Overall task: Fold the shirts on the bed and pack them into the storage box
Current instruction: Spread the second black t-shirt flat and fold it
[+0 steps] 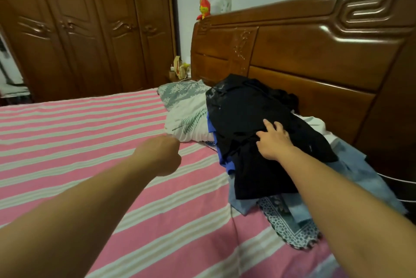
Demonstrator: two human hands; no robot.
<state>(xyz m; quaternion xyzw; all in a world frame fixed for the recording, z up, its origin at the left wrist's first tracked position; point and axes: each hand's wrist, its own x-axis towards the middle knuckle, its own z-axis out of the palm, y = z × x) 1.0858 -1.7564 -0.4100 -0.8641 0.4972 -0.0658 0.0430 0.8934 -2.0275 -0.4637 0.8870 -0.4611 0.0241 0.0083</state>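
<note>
A heap of clothes lies on the bed against the headboard, at the right. On top is a black shirt (245, 120); a blue shirt (222, 156) and light blue garments (355, 169) show beneath it. My right hand (273, 140) rests on the black shirt with fingers spread. My left hand (162, 154) hovers over the striped sheet to the left of the heap, fingers curled under and holding nothing visible. No storage box is in view.
The bed has a pink and white striped sheet (90, 133). A floral pillow (186, 106) lies left of the heap. A carved wooden headboard (304, 52) stands behind, a wardrobe (85, 30) at the back left, and a patterned cloth (290, 226) under the pile.
</note>
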